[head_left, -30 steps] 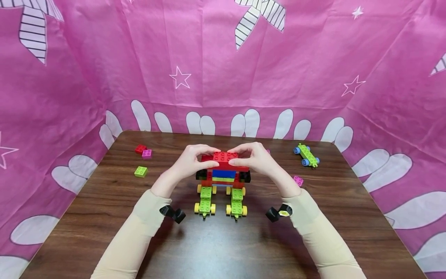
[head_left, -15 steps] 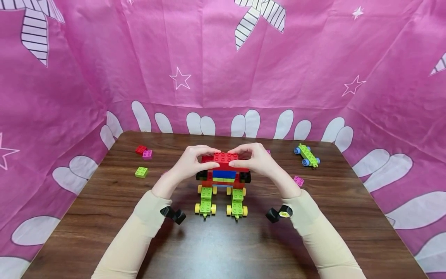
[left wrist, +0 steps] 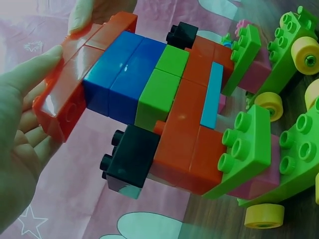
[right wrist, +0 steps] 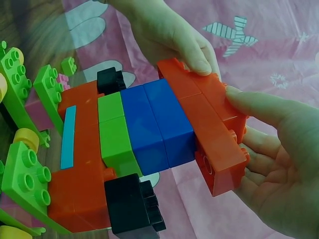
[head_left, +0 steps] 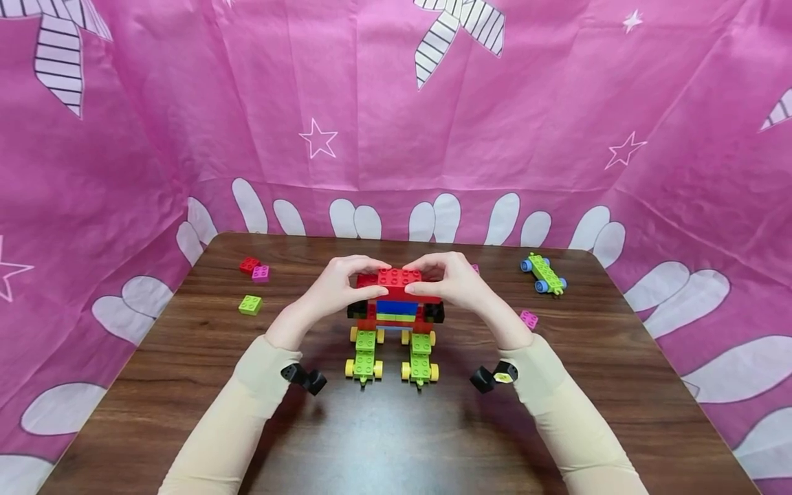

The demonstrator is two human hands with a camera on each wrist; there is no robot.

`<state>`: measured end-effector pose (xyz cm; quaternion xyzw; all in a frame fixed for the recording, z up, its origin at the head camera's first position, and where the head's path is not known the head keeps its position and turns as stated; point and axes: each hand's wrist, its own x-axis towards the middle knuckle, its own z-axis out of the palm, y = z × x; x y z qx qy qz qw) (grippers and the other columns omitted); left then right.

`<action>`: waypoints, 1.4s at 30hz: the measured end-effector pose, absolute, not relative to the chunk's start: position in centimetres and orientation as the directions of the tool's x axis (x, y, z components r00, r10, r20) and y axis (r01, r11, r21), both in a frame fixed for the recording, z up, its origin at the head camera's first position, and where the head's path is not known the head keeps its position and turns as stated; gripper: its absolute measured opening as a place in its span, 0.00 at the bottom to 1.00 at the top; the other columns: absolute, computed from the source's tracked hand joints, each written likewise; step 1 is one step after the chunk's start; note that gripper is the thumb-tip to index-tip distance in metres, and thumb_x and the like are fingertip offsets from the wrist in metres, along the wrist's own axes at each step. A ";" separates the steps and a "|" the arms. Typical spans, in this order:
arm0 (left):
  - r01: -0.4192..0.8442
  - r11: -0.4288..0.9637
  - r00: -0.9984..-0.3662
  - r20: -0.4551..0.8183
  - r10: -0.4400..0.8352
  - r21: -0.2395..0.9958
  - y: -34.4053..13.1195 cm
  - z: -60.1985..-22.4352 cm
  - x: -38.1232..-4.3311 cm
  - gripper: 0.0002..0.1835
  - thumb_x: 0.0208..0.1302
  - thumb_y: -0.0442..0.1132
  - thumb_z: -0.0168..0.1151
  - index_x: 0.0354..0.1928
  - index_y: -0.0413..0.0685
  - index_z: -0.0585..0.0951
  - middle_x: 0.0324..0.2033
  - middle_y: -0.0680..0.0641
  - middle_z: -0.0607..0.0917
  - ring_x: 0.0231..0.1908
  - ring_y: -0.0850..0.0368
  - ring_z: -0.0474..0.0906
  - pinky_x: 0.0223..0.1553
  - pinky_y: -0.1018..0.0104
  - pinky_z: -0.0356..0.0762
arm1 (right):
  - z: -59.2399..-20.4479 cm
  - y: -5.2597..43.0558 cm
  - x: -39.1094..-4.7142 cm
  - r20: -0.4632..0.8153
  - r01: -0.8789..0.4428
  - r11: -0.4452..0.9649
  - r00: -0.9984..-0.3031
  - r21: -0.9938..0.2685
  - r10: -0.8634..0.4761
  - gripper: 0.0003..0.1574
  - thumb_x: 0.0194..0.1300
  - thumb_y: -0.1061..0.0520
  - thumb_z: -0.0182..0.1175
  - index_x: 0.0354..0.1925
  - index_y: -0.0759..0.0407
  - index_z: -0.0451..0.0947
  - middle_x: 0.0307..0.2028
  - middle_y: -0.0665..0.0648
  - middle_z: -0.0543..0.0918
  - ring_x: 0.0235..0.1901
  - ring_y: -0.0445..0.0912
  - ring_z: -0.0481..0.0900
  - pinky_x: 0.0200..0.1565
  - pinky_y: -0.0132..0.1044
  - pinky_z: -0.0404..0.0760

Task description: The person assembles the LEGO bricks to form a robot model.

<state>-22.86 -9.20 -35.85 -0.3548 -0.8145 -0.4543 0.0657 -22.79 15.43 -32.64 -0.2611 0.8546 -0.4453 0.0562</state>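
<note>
A structure of toy building bricks point(head_left: 396, 307) stands upright mid-table. On top are red bricks point(head_left: 399, 277), wider than the blue bricks point(left wrist: 124, 74) under them. Lower come lime-green bricks point(right wrist: 117, 134), black side bricks point(right wrist: 132, 204) and more red ones. The base is two green wheeled pieces point(head_left: 365, 364) with yellow wheels. My left hand point(head_left: 337, 289) grips the left part of the top red bricks, thumb at the near side and fingers behind. The right hand point(head_left: 456, 282) holds the right part the same way. Its fingers are partly hidden behind the red bricks.
At the left of the table point(head_left: 396, 440) lie a red brick point(head_left: 249, 265), a pink brick point(head_left: 260, 273) and a green brick point(head_left: 250, 305). On the right are a green wheeled base point(head_left: 543, 273) with blue wheels and a pink brick point(head_left: 529, 319). Pink cloth hangs behind.
</note>
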 end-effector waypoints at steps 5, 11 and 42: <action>0.661 0.362 -0.726 0.439 0.530 0.657 -9.4 -35.6 -22.7 0.22 0.57 0.40 0.71 0.54 0.44 0.81 0.48 0.47 0.85 0.47 0.56 0.81 0.51 0.58 0.79 | -32.5 15.4 -22.9 0.144 -0.418 0.465 -0.844 -0.780 -0.517 0.20 0.57 0.52 0.70 0.48 0.58 0.83 0.41 0.55 0.87 0.38 0.46 0.84 0.42 0.39 0.83; 0.674 0.340 -0.714 0.459 0.530 0.656 -10.0 -35.4 -22.4 0.25 0.57 0.38 0.71 0.58 0.43 0.78 0.51 0.45 0.84 0.48 0.54 0.80 0.52 0.54 0.78 | -32.3 15.5 -22.9 0.148 -0.446 0.460 -0.822 -0.767 -0.550 0.20 0.57 0.52 0.70 0.47 0.57 0.82 0.40 0.54 0.86 0.38 0.45 0.84 0.44 0.40 0.83; 0.618 0.470 -0.786 0.502 0.360 0.630 -18.9 -39.7 -23.2 0.33 0.47 0.31 0.76 0.59 0.42 0.77 0.50 0.40 0.84 0.47 0.47 0.80 0.47 0.55 0.77 | -32.6 14.1 -22.8 0.237 -0.561 0.448 -0.769 -0.696 -0.594 0.25 0.56 0.55 0.71 0.53 0.59 0.80 0.48 0.56 0.84 0.38 0.44 0.81 0.42 0.38 0.82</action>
